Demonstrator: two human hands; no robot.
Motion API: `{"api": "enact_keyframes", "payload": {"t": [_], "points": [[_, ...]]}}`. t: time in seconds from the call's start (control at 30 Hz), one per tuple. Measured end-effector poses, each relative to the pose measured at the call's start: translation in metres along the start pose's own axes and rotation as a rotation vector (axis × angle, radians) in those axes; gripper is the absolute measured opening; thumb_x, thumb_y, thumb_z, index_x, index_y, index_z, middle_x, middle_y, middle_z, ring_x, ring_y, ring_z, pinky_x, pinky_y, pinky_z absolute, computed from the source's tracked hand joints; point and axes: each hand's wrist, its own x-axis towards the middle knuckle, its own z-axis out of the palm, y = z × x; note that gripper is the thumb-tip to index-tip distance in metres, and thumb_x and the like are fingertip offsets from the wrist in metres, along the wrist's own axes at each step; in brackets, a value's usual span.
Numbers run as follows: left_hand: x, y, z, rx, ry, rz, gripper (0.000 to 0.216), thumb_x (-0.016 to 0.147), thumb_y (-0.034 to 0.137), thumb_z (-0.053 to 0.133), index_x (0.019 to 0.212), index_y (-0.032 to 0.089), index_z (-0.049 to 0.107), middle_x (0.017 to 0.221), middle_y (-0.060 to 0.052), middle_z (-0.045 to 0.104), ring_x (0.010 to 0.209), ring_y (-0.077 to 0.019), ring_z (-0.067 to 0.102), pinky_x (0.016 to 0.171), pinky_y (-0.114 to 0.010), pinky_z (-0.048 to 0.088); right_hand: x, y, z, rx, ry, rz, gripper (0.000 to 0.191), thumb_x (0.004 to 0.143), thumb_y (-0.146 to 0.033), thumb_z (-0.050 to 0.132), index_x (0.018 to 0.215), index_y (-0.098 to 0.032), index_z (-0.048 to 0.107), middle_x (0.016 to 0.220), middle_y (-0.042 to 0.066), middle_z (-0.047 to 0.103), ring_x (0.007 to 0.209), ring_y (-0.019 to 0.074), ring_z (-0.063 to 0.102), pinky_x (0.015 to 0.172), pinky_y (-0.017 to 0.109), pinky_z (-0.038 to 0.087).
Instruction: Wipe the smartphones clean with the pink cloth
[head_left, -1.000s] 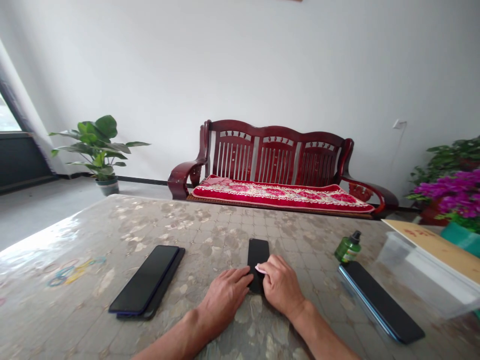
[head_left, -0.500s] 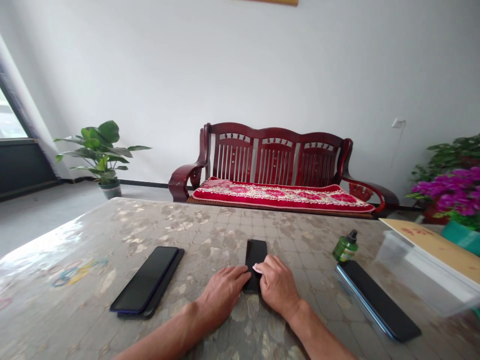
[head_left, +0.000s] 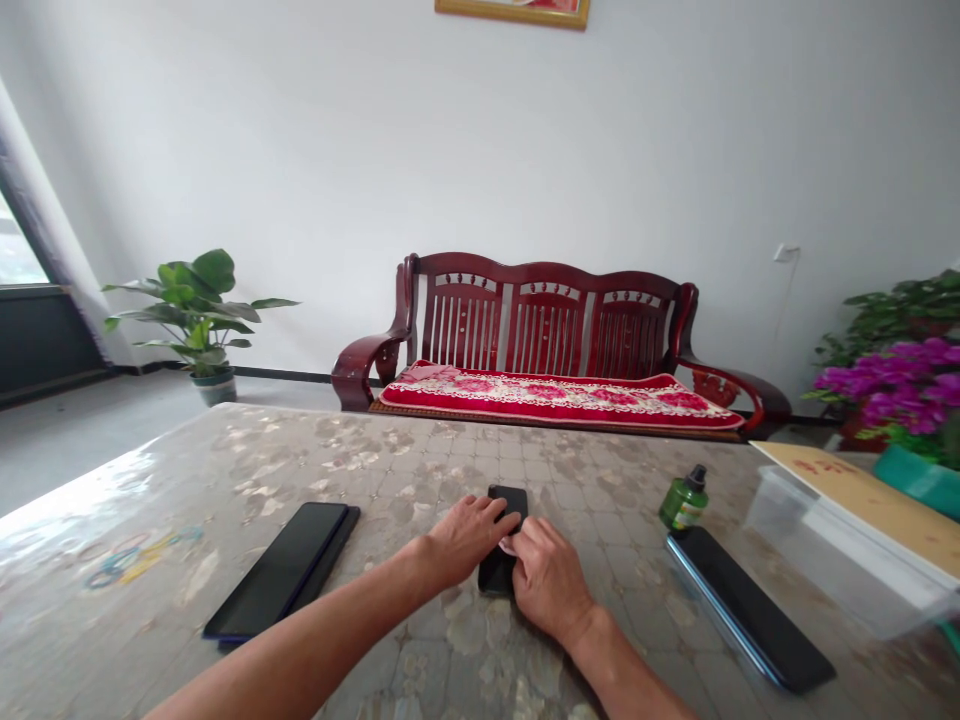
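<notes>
A black smartphone lies flat on the table in front of me, partly covered by both hands. My left hand reaches across it from the left, fingers stretched out over the upper screen, its fingertips close to my right fingers. My right hand is closed at the phone's right edge. Between its thumb and fingers shows a small, pale wad, perhaps tissue or cloth; most of it is hidden. To the left, two dark phones lie stacked and slightly offset.
On the right lie a blue-edged phone, a green bottle and a clear plastic box with a tan sheet on top. Coloured rubber bands lie at the left of the patterned table. A wooden bench stands beyond.
My left hand has moved forward and right, its fingers now over the upper phone screen. My right hand stays by the phone, the pale wad now more covered. The view has tilted slightly up.
</notes>
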Motion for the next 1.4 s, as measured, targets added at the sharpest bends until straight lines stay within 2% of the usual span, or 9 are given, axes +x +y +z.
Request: {"api": "enact_keyframes", "payload": {"t": [0.1, 0.23, 0.43, 0.7, 0.87, 0.97, 1.07, 1.2, 1.4], "points": [[0.011, -0.008, 0.001, -0.009, -0.026, 0.079, 0.072, 0.069, 0.004, 0.071, 0.132, 0.026, 0.045, 0.142, -0.011, 0.046, 0.123, -0.0291, 0.050, 0.097, -0.038, 0.042, 0.000, 0.001, 0.000, 0.036, -0.009, -0.015, 0.024, 0.076, -0.002, 0.049, 0.081, -0.020, 0.063, 0.087, 0.004, 0.060, 0.089, 0.0188, 0.051, 0.080, 0.027, 0.039], [0.020, -0.017, -0.001, -0.012, -0.053, 0.159, 0.063, 0.070, 0.006, 0.072, 0.126, 0.025, 0.051, 0.148, -0.011, 0.041, 0.130, -0.0287, 0.044, 0.102, -0.038, 0.039, 0.000, 0.003, 0.000, 0.059, -0.025, -0.015, 0.024, 0.077, -0.003, 0.049, 0.084, -0.020, 0.065, 0.088, 0.004, 0.061, 0.090, 0.0190, 0.052, 0.080, 0.028, 0.040], [0.027, -0.020, -0.009, -0.016, -0.088, 0.168, 0.075, 0.062, 0.011, 0.079, 0.128, 0.027, 0.048, 0.145, -0.010, 0.043, 0.129, -0.0302, 0.044, 0.103, -0.040, 0.038, 0.000, 0.003, -0.003, 0.074, -0.039, -0.003, 0.031, 0.074, -0.004, 0.052, 0.093, -0.021, 0.069, 0.091, 0.005, 0.061, 0.092, 0.0194, 0.052, 0.082, 0.028, 0.041], [0.014, -0.030, -0.019, -0.021, -0.128, 0.006, 0.067, 0.063, 0.024, 0.077, 0.124, 0.024, 0.051, 0.137, -0.015, 0.046, 0.128, -0.0379, 0.042, 0.102, -0.052, 0.037, 0.001, 0.005, -0.003, 0.123, 0.005, 0.046, 0.036, 0.074, -0.001, 0.048, 0.090, -0.022, 0.072, 0.083, 0.004, 0.062, 0.087, 0.0175, 0.054, 0.079, 0.026, 0.042], [-0.003, -0.044, -0.023, -0.045, -0.182, -0.147, 0.065, 0.059, 0.033, 0.078, 0.119, 0.020, 0.056, 0.116, -0.013, 0.059, 0.109, -0.0346, 0.057, 0.091, -0.045, 0.047, 0.000, 0.011, 0.000, 0.153, 0.060, 0.102, 0.038, 0.075, -0.001, 0.047, 0.090, -0.024, 0.073, 0.082, 0.002, 0.064, 0.086, 0.0161, 0.056, 0.078, 0.025, 0.043], [-0.015, -0.046, -0.024, -0.051, -0.178, -0.253, 0.057, 0.065, 0.035, 0.073, 0.117, 0.016, 0.059, 0.115, -0.015, 0.059, 0.099, -0.0332, 0.062, 0.082, -0.043, 0.051, 0.001, 0.011, 0.001, 0.171, 0.069, 0.107, 0.039, 0.075, 0.000, 0.047, 0.090, -0.025, 0.074, 0.081, 0.002, 0.064, 0.085, 0.0160, 0.057, 0.078, 0.024, 0.044], [-0.027, -0.036, -0.022, -0.044, -0.157, -0.354, 0.052, 0.071, 0.038, 0.069, 0.118, 0.015, 0.060, 0.113, -0.016, 0.060, 0.099, -0.0346, 0.062, 0.081, -0.045, 0.051, 0.001, 0.012, 0.003, 0.172, 0.065, 0.115, 0.039, 0.077, -0.001, 0.047, 0.091, -0.025, 0.074, 0.082, 0.002, 0.065, 0.085, 0.0154, 0.058, 0.078, 0.023, 0.044], [-0.039, -0.007, -0.016, -0.019, -0.118, -0.488, 0.047, 0.081, 0.042, 0.063, 0.117, 0.012, 0.061, 0.112, -0.019, 0.061, 0.101, -0.0369, 0.060, 0.080, -0.047, 0.050, 0.002, 0.014, 0.004, 0.167, 0.063, 0.143, 0.037, 0.081, -0.003, 0.048, 0.096, -0.026, 0.074, 0.084, 0.001, 0.065, 0.085, 0.0152, 0.060, 0.078, 0.023, 0.044], [-0.044, 0.033, -0.005, -0.002, -0.063, -0.619, 0.056, 0.082, 0.045, 0.069, 0.129, 0.018, 0.057, 0.115, -0.019, 0.062, 0.105, -0.0377, 0.058, 0.077, -0.044, 0.051, 0.004, 0.016, 0.003, 0.179, 0.045, 0.180, 0.036, 0.088, -0.008, 0.046, 0.105, -0.027, 0.072, 0.088, 0.003, 0.066, 0.089, 0.0159, 0.061, 0.080, 0.024, 0.045]]}}
